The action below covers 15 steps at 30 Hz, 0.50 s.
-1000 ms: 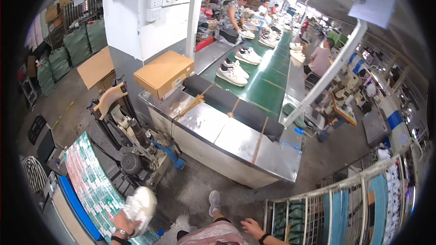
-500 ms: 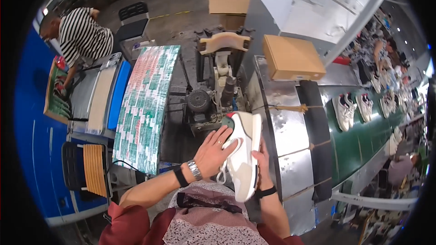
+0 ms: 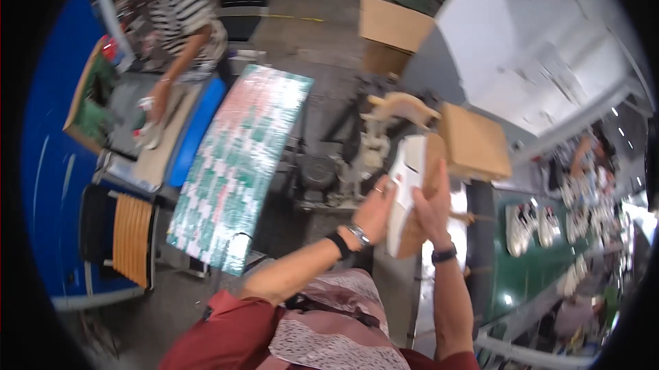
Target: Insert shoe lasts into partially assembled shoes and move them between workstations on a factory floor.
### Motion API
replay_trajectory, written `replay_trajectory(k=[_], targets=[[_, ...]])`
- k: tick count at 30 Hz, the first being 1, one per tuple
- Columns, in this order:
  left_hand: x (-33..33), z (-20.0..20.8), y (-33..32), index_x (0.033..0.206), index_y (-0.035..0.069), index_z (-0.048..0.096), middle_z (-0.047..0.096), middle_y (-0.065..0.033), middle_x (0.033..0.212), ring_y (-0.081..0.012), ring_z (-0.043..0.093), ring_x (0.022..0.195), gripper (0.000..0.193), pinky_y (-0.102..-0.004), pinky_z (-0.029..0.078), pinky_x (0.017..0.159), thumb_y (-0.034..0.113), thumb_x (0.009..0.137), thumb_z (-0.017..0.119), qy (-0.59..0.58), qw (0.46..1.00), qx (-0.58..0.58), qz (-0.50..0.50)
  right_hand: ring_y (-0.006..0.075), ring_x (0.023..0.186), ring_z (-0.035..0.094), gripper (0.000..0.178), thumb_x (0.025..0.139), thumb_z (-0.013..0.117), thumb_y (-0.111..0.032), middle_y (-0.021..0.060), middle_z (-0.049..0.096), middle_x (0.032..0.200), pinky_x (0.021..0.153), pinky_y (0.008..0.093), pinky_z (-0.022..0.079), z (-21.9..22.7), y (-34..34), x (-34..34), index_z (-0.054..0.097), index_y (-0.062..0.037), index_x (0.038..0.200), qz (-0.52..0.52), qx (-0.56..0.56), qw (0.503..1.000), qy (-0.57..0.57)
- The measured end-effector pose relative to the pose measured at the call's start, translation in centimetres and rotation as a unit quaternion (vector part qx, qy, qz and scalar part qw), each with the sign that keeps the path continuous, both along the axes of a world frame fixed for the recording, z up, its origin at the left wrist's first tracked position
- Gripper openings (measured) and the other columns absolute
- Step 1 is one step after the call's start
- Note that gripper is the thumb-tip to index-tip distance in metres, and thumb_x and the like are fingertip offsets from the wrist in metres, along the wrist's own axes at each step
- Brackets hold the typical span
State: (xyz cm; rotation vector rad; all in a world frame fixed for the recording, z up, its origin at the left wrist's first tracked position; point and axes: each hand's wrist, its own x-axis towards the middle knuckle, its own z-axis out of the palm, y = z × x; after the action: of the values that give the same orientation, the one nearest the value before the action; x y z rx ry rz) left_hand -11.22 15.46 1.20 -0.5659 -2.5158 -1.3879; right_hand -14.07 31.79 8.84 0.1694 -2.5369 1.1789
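A white sneaker with a tan sole point(image 3: 408, 229) is held up before me, its length running roughly away from me and its sole turned to the right. My left hand point(image 3: 374, 213) grips it from the left, against the white upper, with a ring and a metal watch showing. From the right my right hand point(image 3: 434, 213) holds the sole side, thumb laid across the tan surface. Part of the upper is hidden behind my left fingers.
Ahead stands a machine point(image 3: 371, 154) with a curved tan pad. A taped panel point(image 3: 240, 164) lies left, a cardboard box point(image 3: 473, 142) right. Several sneakers point(image 3: 522, 229) stand on a green conveyor point(image 3: 511, 274). At the left, a person in a striped shirt point(image 3: 182, 9) handles a white item.
The sneaker has been rolled so its sole now shows, and it has moved farther from my body. My view has shifted left. The person in stripes has turned and reaches over their table.
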Motion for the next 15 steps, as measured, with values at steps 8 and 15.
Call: replay_trajectory(k=[8, 15], targets=[[0.1, 0.4, 1.2, 0.150, 0.002, 0.026, 0.039, -0.0293, 0.145, -0.0521, 0.050, 0.122, 0.082, -0.0502, 0.049, 0.096, -0.008, 0.075, 0.057, -0.161, 0.979, 0.125, 0.004, 0.0436, 0.102, 0.063, 0.090, 0.075, 0.071, -0.020, 0.0232, 0.061, 0.113, 0.090, 0.0507, 0.051, 2.9, -1.9, -3.2, 0.035, -0.0073, 0.156, -0.002, 0.261, 0.963, -0.061], [3.9, -3.9, 0.1, 0.126, -0.001, 0.054, 0.063, -0.0204, 0.112, -0.0338, 0.067, 0.101, 0.045, -0.0409, 0.054, 0.090, -0.005, 0.081, 0.055, -0.157, 0.968, 0.188, 0.049, 0.0388, 0.113, 0.061, 0.093, 0.074, 0.073, -0.012, 0.0200, 0.059, 0.123, 0.096, 0.0451, 0.049, 2.2, -2.0, 1.0, 0.033, -0.0078, 0.158, -0.008, 0.210, 0.977, -0.040]])
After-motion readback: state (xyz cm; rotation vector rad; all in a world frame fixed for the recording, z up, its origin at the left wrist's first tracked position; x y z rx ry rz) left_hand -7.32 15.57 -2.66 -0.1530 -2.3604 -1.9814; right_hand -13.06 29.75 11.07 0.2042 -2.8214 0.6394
